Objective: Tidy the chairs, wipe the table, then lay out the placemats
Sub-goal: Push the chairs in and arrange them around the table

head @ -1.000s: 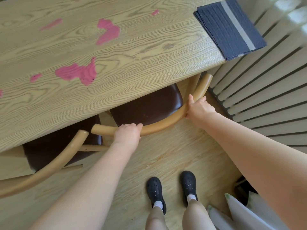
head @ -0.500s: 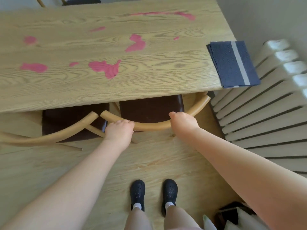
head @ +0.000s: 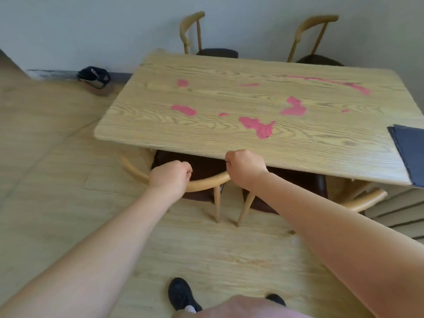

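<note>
Both grips are curled tight over the curved backrest of the near-left chair (head: 206, 183): the left hand (head: 171, 176) wraps the rail left of its middle, and the right hand (head: 244, 167) is closed in a fist at the rail's right end, just under the desk's near edge. Whether the right fingers fully circle the wood cannot be told, since the fist hides that part of the rail.

That chair sits tucked beneath the desk (head: 229, 138), its dark seat under the top and its backrest arc bulging toward the person, long axis running along the desk's near edge. Two of its pale legs show on the floor between the forearms. Just to its right, a second chair (head: 364, 199) is likewise pushed in, its backrest end poking out beyond the right forearm.

Pink smears (head: 258, 126) are scattered across the wooden top. A stack of dark blue placemats (head: 410, 150) lies at the desk's right end, cut off by the frame. Two more chairs (head: 314, 37) stand on the far side, backs toward the wall. A dark bag (head: 94, 78) rests on the floor by the wall, left of the desk. One black shoe (head: 181, 294) shows at the bottom.
</note>
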